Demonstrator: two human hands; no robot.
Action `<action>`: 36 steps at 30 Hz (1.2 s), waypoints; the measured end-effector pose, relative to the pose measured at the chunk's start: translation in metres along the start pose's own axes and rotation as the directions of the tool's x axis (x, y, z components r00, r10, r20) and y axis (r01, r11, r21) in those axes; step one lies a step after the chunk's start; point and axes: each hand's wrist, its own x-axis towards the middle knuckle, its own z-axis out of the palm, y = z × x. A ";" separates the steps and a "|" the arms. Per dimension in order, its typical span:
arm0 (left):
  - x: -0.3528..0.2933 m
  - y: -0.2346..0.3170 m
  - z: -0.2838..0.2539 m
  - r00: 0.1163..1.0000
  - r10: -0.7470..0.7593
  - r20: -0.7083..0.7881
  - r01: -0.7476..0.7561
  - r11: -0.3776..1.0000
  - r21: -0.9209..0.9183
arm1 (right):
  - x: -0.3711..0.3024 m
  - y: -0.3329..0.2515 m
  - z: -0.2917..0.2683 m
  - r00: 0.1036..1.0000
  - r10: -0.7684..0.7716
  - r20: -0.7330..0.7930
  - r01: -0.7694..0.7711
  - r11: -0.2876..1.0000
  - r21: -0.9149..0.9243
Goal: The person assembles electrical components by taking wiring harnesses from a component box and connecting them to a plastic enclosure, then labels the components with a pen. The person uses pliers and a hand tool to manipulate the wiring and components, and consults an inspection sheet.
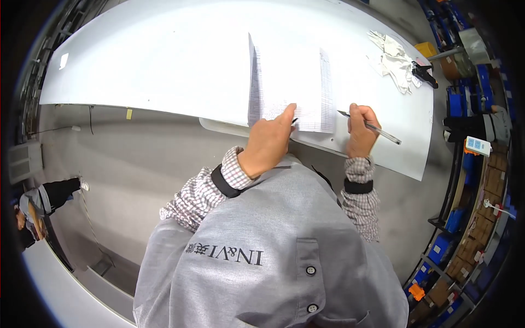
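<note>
An open booklet of ruled, printed sheets [292, 82] lies on the white table near its front edge. Its left leaf is partly raised, seen almost edge-on. My left hand [268, 143] rests at the lower part of the page, index finger stretched out onto the print and the other fingers curled. A small black piece pokes out from these curled fingers; its kind does not show clearly. Just right of the booklet, my right hand [362, 131] grips a clear-barrelled pen [389, 136] between thumb and fingers. The pen's tip points left toward the pages, apart from them.
White cloth gloves [395, 63] and a black clamp [424, 74] lie at the table's right end, with a yellow object [425, 50] beyond. Shelves with blue bins [439, 250] and cardboard boxes line the right. One person [41, 199] is at far left, another [481, 127] at far right.
</note>
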 end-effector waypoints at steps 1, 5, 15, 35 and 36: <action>0.000 0.001 -0.001 0.996 -0.090 0.002 0.088 0.971 -0.223 | -0.001 -0.009 -0.001 0.998 -0.020 0.054 0.017 0.999 0.044; 0.012 0.004 -0.013 0.990 -0.055 0.130 0.123 0.785 -0.607 | -0.019 -0.046 0.019 0.953 0.095 0.289 -0.122 0.990 0.077; 0.000 0.013 -0.014 0.941 0.089 0.327 0.197 0.643 -0.740 | -0.045 -0.039 0.018 0.895 0.186 0.406 -0.208 0.978 0.010; -0.001 0.019 -0.007 0.942 0.107 0.319 0.168 0.672 -0.721 | -0.046 -0.031 0.017 0.889 0.181 0.422 -0.181 0.983 -0.040; -0.002 0.019 -0.006 0.942 0.104 0.318 0.169 0.672 -0.721 | -0.045 -0.031 0.017 0.887 0.182 0.424 -0.182 0.982 -0.041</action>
